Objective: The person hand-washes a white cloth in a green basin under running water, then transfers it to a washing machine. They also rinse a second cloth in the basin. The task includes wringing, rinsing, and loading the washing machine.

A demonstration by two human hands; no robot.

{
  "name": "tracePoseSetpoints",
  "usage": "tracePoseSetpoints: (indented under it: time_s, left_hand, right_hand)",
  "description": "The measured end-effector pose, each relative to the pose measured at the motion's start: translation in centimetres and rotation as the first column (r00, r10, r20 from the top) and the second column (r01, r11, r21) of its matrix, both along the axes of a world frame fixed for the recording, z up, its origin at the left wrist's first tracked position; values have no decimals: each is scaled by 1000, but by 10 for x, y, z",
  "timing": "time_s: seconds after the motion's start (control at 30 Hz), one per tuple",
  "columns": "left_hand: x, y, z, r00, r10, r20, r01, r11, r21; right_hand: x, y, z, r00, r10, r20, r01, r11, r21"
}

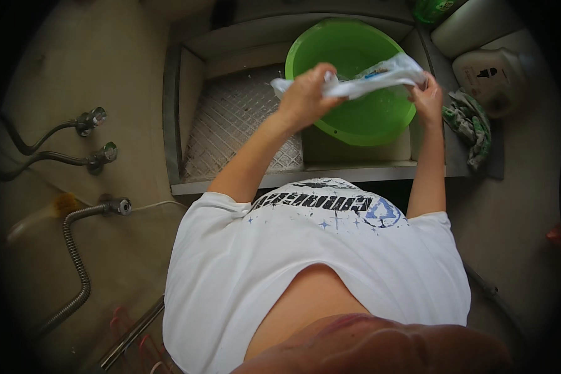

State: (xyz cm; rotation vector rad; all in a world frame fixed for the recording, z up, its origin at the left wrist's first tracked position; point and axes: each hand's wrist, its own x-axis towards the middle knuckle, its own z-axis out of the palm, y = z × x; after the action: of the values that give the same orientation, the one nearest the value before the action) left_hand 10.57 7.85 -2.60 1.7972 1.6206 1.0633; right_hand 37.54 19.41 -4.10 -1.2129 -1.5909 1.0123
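Note:
A wet-looking white cloth with a small coloured print is stretched between my two hands, above a green plastic basin. My left hand grips it near one end, and a loose tip sticks out past my fist. At the other end, my right hand pinches the fabric by the basin's right rim. Motion blurs the cloth, so I cannot tell what garment or item it is. Water appears to lie in the basin, which stands in the right part of a laundry sink.
A wet ridged washboard surface fills the sink's left part. On the right ledge are a crumpled green-and-white cloth, a pale plastic jug and a green bottle. Wall valves and a flexible metal hose are at left.

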Motion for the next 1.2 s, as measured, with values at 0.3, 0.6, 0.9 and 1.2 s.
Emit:
tracePoseSetpoints:
  time_s: [0.3, 0.6, 0.9, 1.2]
  left_hand:
    - [60, -54, -41, 922, -364, 132, 380, 915, -136]
    - [91, -1, 0, 866, -493, 81, 477, 864, 160]
    - [81, 27, -58, 916, -212, 340, 225, 974, 1]
    - [84, 36, -60, 839, -151, 522, 291, 936, -196]
  right_hand:
    - [37, -109, -55, 822, -159, -546, -193, 826, -530]
    - [2, -37, -5, 499, -227, -836, -169, 921, -351]
    - [-21, -26, -1, 421, -293, -859, -231, 881, -413]
    - [-31, -37, -47, 514, -312, -799, -152, 884, -442]
